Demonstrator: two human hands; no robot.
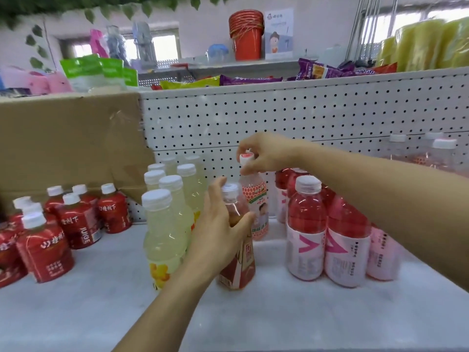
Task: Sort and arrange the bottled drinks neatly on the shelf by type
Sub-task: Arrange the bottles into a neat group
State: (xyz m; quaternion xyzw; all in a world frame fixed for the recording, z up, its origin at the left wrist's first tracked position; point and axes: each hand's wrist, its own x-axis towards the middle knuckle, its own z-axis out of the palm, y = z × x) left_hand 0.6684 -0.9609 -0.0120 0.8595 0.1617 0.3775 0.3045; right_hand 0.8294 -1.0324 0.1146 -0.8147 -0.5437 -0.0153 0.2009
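My left hand [218,229] grips a brown tea bottle [238,265] with a red label, standing upright on the white shelf [253,313]. Just behind it stands a peach-coloured honey drink bottle [256,207], and my right hand [264,153] pinches its white cap from above. Several pale yellow bottles [165,229] stand in a group to the left. Several pink-red bottles [307,229] with white and pink labels are grouped to the right. Small red juice bottles [78,222] cluster at the far left.
A white pegboard back panel [279,118] closes the shelf behind the bottles. A cardboard box [68,141] leans at the back left. More bottles [441,153] stand at the far right. Snack bags [248,78] and red buckets [246,34] lie beyond the panel.
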